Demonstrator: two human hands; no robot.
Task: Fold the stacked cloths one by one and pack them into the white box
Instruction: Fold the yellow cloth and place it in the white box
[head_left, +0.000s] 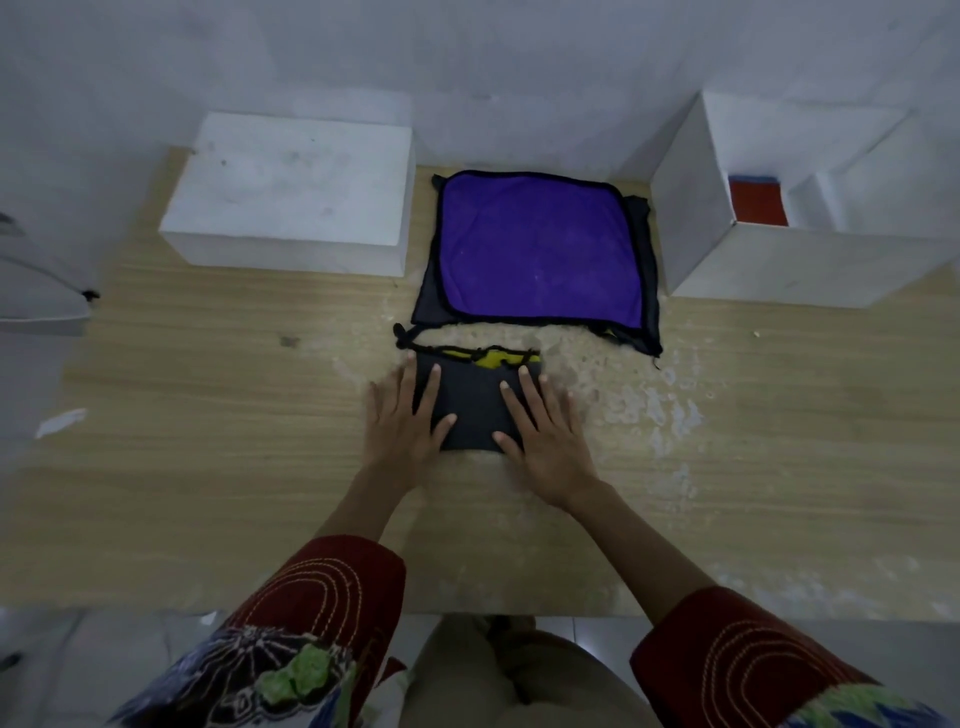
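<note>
Both hands press flat, fingers straight and spread, on a folded dark cloth (470, 405) with a yellow edge at the centre of the frame: the left hand (402, 415) on its left side, the right hand (545, 431) on its right. Just above it on the wooden bench (208, 415) lies the stack, a purple cloth (540, 249) on top. The open white box (779, 265), upper right, holds a red cloth (756, 202).
</note>
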